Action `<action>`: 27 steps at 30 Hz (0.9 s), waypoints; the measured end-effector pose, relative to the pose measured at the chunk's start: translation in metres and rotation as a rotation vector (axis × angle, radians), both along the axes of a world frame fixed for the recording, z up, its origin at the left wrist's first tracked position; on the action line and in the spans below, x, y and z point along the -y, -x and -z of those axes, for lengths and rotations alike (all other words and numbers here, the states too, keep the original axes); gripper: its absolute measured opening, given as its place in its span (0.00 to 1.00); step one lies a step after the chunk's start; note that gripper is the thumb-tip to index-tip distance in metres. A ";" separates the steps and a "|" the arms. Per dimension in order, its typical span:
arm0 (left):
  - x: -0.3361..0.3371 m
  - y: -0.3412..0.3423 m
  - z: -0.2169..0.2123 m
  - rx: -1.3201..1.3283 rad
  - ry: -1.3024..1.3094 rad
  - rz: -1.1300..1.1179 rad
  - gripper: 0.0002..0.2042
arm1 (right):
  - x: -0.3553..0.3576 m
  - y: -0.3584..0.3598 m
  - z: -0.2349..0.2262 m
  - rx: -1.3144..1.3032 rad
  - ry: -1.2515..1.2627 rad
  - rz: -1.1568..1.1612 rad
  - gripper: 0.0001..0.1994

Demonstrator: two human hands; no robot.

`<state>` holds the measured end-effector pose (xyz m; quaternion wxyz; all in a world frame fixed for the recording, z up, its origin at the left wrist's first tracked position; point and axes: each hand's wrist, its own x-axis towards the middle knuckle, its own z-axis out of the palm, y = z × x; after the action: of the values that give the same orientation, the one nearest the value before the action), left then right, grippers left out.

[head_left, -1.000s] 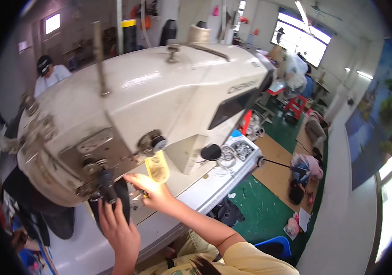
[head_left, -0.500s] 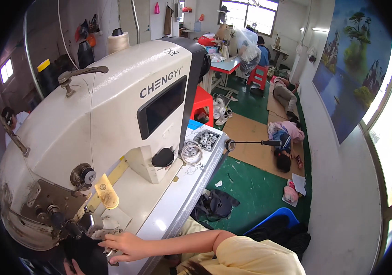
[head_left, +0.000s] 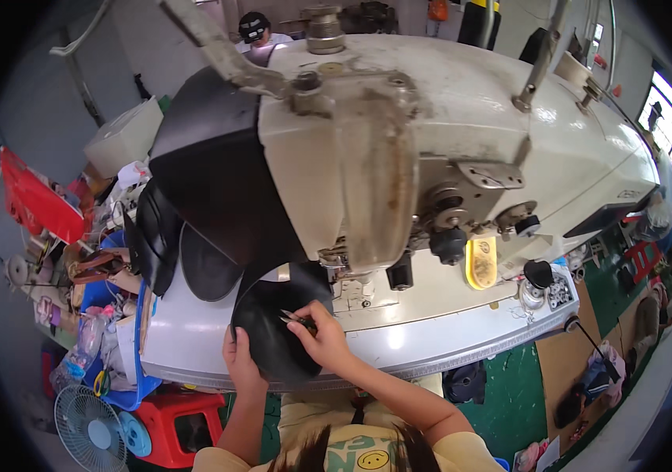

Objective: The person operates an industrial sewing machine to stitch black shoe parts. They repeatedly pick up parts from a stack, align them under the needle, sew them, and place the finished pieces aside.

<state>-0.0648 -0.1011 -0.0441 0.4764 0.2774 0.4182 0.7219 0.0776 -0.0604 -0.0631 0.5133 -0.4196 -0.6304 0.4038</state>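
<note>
My left hand (head_left: 243, 360) grips the left edge of a curved black leather piece (head_left: 273, 354), thumb toward me and fingers largely hidden behind it. My right hand (head_left: 322, 340) is closed around small thread snips (head_left: 292, 318), whose pointed metal tips lie over the piece's upper surface. The piece is held at the front edge of the white table, just below the head of a large cream sewing machine (head_left: 462, 94). Whether the leather touches the needle area cannot be seen.
More black leather pieces (head_left: 208, 259) lie left of the machine. A cluttered blue bin (head_left: 147, 385), red stool (head_left: 182, 429) and fan (head_left: 92, 429) stand at the left. Bobbins (head_left: 560, 291) sit at the table's right end. People lie on cardboard (head_left: 556, 370) at the right.
My view has swung left, from the room to the machine's front. The black leather piece, mostly cut off before, is now in full sight between both hands, and the snips show clearly.
</note>
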 end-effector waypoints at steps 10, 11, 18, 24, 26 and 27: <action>0.002 -0.012 0.000 0.010 -0.038 -0.014 0.10 | -0.025 0.028 0.000 -0.060 -0.112 0.030 0.08; 0.002 -0.013 0.000 0.015 -0.042 -0.012 0.10 | -0.027 0.030 -0.002 -0.071 -0.112 0.031 0.08; -0.031 0.079 0.017 -0.189 -0.039 -0.119 0.10 | -0.012 -0.001 -0.013 -0.068 -0.011 -0.066 0.06; -0.089 0.240 0.049 -0.493 0.129 -0.119 0.07 | -0.006 -0.037 0.040 0.067 0.124 -0.022 0.06; -0.124 0.247 0.067 -0.648 0.088 -0.169 0.05 | -0.005 -0.030 0.053 0.196 -0.021 0.030 0.09; -0.143 0.238 0.063 -0.770 0.027 -0.196 0.04 | -0.004 -0.026 0.055 0.256 -0.094 0.061 0.10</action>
<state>-0.3027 0.0415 -0.1076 0.2171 0.4802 0.6001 0.6017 0.1039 -0.0564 -0.1182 0.4597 -0.4621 -0.6960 0.3010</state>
